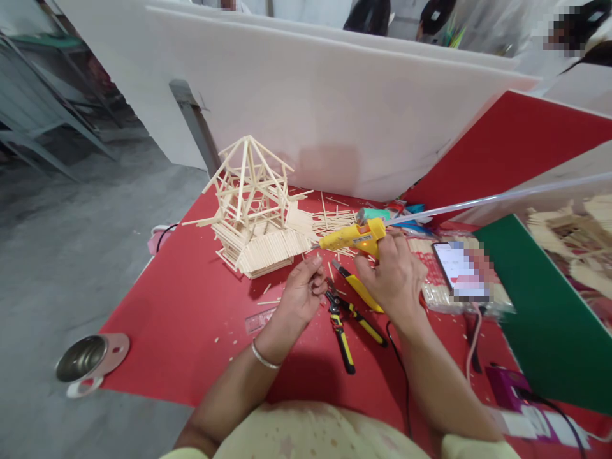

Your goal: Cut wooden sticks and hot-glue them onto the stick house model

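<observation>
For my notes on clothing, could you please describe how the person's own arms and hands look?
The left hand and right hand are both bare, without gloves. A silvery bracelet circles the left wrist; none shows on the right. The sleeves are short and pale yellow.

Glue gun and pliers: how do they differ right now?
The glue gun is gripped in the right hand; the pliers lie on the red table. The glue gun's body is mostly yellow; the pliers' handles are black and yellow. Both have yellow on them.
</observation>
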The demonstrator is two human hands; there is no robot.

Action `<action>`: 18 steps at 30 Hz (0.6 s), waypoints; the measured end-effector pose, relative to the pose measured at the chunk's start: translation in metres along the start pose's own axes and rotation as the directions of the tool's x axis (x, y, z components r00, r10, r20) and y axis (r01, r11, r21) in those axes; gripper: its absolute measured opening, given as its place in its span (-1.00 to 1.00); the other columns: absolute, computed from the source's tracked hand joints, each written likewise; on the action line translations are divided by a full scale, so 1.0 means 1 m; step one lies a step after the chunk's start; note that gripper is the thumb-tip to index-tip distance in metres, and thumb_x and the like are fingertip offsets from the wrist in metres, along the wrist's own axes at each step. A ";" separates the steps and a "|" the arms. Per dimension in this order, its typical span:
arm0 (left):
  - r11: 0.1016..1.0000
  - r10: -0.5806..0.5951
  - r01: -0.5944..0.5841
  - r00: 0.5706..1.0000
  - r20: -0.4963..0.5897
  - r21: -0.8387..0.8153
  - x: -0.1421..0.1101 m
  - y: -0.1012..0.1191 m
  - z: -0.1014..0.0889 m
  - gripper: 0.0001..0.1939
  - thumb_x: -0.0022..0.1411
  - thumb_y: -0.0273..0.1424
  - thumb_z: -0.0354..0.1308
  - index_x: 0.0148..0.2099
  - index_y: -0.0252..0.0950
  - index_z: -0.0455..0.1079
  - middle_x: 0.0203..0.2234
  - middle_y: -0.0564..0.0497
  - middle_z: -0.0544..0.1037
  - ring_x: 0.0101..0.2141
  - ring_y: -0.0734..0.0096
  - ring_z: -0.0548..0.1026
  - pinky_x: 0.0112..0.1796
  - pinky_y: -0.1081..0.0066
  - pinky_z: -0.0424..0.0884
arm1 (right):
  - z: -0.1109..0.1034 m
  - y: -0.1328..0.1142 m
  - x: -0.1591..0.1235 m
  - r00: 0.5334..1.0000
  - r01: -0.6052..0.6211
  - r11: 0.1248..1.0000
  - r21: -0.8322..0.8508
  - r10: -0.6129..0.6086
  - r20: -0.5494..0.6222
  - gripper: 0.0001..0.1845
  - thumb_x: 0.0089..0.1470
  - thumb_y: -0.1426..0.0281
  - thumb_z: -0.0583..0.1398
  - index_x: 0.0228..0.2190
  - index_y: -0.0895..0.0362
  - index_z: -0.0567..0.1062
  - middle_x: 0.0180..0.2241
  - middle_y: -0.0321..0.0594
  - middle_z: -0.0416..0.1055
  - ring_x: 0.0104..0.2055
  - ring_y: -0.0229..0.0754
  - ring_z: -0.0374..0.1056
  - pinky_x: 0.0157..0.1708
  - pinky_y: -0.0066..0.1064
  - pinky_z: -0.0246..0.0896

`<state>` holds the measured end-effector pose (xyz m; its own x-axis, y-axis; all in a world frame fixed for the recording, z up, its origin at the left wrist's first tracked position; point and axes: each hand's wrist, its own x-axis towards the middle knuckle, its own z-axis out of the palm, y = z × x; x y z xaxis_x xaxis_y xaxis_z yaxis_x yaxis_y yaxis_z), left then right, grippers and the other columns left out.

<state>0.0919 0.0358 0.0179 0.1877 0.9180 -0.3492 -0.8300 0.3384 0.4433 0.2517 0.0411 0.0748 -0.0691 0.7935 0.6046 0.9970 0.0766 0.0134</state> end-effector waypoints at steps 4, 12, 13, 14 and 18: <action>1.000 -0.002 0.002 1.000 0.003 0.000 0.000 0.000 0.000 -0.60 -0.10 -0.34 0.53 -0.39 -0.35 0.34 -0.59 0.16 0.36 -0.63 0.73 0.17 -0.63 0.63 0.01 | 0.002 0.001 0.000 1.000 0.006 1.000 -0.002 -0.006 -0.002 -0.66 0.18 0.25 0.13 -0.09 0.18 0.44 -0.14 -0.04 0.47 -0.30 -0.11 0.36 -0.43 -0.33 -0.02; 1.000 -0.003 0.003 1.000 0.008 0.014 -0.002 0.002 0.001 -0.60 -0.09 -0.34 0.52 -0.40 -0.35 0.33 -0.58 0.15 0.36 -0.63 0.74 0.16 -0.63 0.64 0.01 | 0.006 0.001 0.003 1.000 -0.014 1.000 0.001 0.014 0.008 -0.63 0.19 0.25 0.11 -0.04 0.19 0.43 -0.14 -0.02 0.44 -0.28 -0.09 0.35 -0.40 -0.34 0.01; 1.000 -0.003 0.002 1.000 0.008 0.012 -0.002 0.002 0.000 -0.60 -0.09 -0.34 0.52 -0.40 -0.35 0.33 -0.58 0.15 0.36 -0.62 0.74 0.16 -0.64 0.64 0.01 | 0.006 0.000 0.004 1.000 -0.010 1.000 -0.001 0.010 0.011 -0.62 0.20 0.24 0.11 -0.03 0.19 0.43 -0.14 -0.01 0.44 -0.28 -0.09 0.35 -0.40 -0.34 0.01; 1.000 -0.002 0.002 1.000 0.008 0.009 -0.002 0.002 0.000 -0.60 -0.09 -0.34 0.52 -0.40 -0.35 0.33 -0.58 0.15 0.36 -0.62 0.74 0.16 -0.64 0.64 0.01 | 0.007 0.000 0.004 1.000 -0.007 1.000 -0.001 0.007 0.014 -0.61 0.21 0.24 0.11 -0.02 0.19 0.42 -0.13 -0.01 0.44 -0.27 -0.08 0.35 -0.40 -0.34 0.02; 1.000 0.000 0.000 1.000 0.001 0.008 -0.001 0.001 0.000 -0.60 -0.10 -0.34 0.53 -0.39 -0.35 0.33 -0.59 0.16 0.35 -0.62 0.73 0.16 -0.64 0.64 0.00 | 0.008 -0.003 0.005 1.000 -0.016 1.000 0.012 0.016 0.003 -0.63 0.21 0.21 0.12 -0.05 0.19 0.44 -0.14 -0.01 0.44 -0.27 -0.09 0.37 -0.40 -0.34 0.03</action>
<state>0.0902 0.0349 0.0188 0.1880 0.9183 -0.3483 -0.8260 0.3397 0.4498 0.2477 0.0498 0.0717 -0.0534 0.7965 0.6023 0.9974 0.0714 -0.0059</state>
